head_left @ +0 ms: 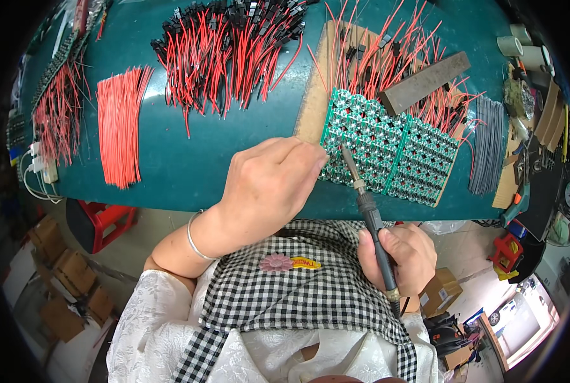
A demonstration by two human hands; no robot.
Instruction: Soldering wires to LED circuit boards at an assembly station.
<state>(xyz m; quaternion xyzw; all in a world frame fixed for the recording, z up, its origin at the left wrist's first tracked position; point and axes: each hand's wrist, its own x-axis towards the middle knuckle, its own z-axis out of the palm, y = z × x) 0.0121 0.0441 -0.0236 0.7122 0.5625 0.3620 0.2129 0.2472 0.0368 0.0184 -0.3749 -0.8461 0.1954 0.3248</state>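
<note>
My right hand (399, 258) is wrapped round the dark handle of a soldering iron (373, 220). The iron's tip rests at or just above a green circuit board panel (361, 127) covered with small parts. Beside that panel's left edge, my left hand (275, 182) is closed in a pinch; whatever its fingertips hold is hidden. A second green panel (422, 159) adjoins the first on the right. Red and black wires (377, 67) rise behind both panels from a tan board (310, 115). Across the wires lies a dark rectangular bar (425, 83).
Red wires (120, 127) lie in a bundle at left, and grey wires (487, 147) at right. Behind is a pile of red-black leads with connectors (227, 54). A wired stack (61, 96) stands far left, near a white power strip (42, 165). Tape rolls (521, 48) sit far right.
</note>
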